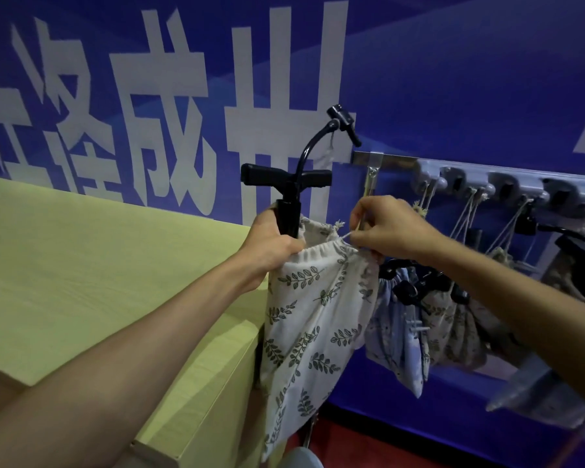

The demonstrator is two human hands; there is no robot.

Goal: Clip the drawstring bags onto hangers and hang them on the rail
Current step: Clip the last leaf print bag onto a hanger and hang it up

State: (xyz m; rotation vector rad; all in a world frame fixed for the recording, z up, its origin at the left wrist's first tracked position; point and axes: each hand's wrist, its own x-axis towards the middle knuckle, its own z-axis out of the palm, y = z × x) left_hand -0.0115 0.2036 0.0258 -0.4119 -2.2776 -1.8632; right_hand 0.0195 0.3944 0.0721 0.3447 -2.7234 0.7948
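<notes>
A white drawstring bag (314, 319) printed with dark leaves hangs in front of me, its gathered mouth at the top. My left hand (271, 244) grips the left side of the bag's mouth together with the shaft of a black air pump (286, 184) that sticks out of the bag. My right hand (389, 228) pinches the bag's white drawstring at the right of the mouth. To the right, a wall rail (487, 179) with grey hooks carries several bags (402, 329) by their cords, with black clip hangers (416, 288) among them.
A yellow-green cabinet (98, 265) fills the left, its top corner just left of the bag. A blue wall with large white characters (169, 106) stands behind. The pump's hose and nozzle (343, 121) arch up above the rail's left end. The floor below is red.
</notes>
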